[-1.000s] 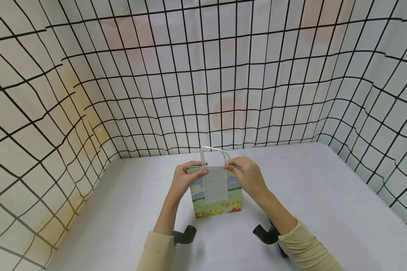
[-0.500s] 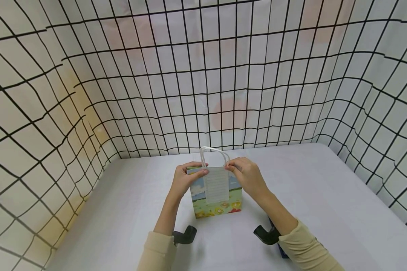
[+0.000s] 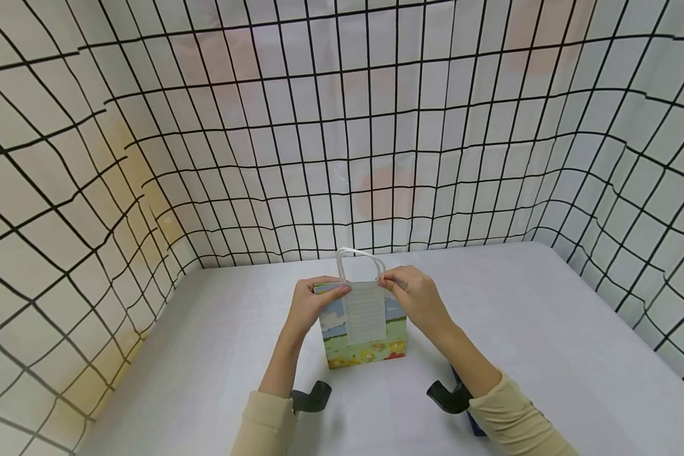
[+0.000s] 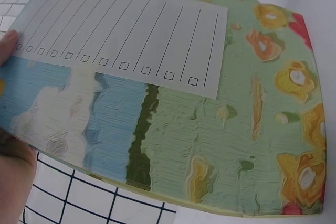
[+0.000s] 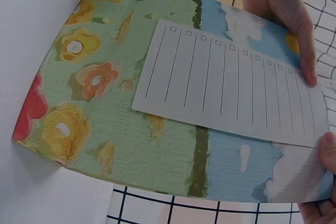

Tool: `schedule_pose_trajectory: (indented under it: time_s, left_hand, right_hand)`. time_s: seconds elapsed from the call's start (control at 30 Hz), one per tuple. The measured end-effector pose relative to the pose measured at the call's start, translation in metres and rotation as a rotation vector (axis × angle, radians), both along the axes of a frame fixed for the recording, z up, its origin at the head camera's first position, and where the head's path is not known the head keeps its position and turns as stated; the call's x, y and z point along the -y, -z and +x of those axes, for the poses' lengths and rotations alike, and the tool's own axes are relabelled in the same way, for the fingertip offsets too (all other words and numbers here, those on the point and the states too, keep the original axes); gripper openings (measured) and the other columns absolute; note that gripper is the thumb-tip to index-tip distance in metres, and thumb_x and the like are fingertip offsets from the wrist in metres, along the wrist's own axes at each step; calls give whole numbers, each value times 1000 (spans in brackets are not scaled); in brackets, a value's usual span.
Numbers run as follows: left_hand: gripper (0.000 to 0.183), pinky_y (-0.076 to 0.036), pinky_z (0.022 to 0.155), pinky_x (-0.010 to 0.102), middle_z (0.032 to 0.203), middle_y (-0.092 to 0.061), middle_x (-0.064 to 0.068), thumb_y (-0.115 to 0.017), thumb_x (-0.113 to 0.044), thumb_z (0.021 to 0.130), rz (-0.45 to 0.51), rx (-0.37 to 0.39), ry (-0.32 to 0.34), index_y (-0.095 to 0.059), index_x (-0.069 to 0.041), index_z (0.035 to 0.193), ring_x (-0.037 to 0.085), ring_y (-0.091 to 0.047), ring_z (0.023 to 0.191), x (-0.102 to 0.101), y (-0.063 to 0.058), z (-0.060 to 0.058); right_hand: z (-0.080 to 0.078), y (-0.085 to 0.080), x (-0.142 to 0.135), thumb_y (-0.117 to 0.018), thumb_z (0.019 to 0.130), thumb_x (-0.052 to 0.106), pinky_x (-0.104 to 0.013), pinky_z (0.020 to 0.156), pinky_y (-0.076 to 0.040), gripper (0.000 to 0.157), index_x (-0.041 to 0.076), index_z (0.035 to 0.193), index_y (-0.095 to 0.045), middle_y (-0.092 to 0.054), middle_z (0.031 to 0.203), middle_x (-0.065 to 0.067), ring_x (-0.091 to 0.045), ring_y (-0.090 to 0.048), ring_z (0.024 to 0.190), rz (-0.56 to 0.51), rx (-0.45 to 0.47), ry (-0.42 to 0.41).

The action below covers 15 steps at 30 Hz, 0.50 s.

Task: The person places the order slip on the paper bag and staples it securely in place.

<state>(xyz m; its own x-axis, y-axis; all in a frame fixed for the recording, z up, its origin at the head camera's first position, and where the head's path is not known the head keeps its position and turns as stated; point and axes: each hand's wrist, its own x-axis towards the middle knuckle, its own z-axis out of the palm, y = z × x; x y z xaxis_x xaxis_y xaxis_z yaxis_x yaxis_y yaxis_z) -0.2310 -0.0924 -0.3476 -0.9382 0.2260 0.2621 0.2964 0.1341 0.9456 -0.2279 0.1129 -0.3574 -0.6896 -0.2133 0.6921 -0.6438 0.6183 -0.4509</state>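
Observation:
A paper gift bag (image 3: 336, 351) with painted flowers, grass and sky stands upright on the table before me. Two white handles (image 3: 358, 250) rise from its top. Against its front lies a white checklist sheet (image 3: 366, 313), ruled, with a row of small boxes down one side. My left hand (image 3: 313, 299) grips the bag's top edge on the left; its thumb (image 5: 311, 72) presses the sheet's upper left corner, and the other fingers go behind the bag. At the sheet's upper right corner, by the handle's base, my right hand (image 3: 418, 296) pinches sheet and bag edge together.
A dark blue object (image 3: 477, 425) lies on the white table (image 3: 216, 354), mostly hidden under my right forearm. Black curved wrist mounts (image 3: 313, 397) stick out inward from both wrists. Black grid panels (image 3: 319, 139) backed with white cloth enclose the table's back and sides.
The sheet has slid very slightly to the right across the bag's front. Both hands keep their grip at its top corners, and the bag stays in place.

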Motion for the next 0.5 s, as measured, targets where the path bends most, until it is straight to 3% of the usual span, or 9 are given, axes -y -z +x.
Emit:
schedule_pose_trajectory:
  time_s: [0.3,0.5]
  left_hand:
    - [22,-51,75,27,93,-67,26,-67,-10,81,-21,10,-27,-68,7,96,17,-66,81,-1,0,1]
    - [22,-51,73,26,93,-67,24,-67,-11,81,-26,26,-36,-68,6,96,11,-66,78,-1,-2,1]
  right_hand:
    - [0,2,0,-68,78,12,-34,74,-51,11,5,87,-67,-68,87,-4,-18,-60,86,-1,26,-2]
    - [-1,2,-1,-68,77,12,-34,75,-51,12,5,87,-67,-68,87,-4,-18,-61,86,-2,22,-4]
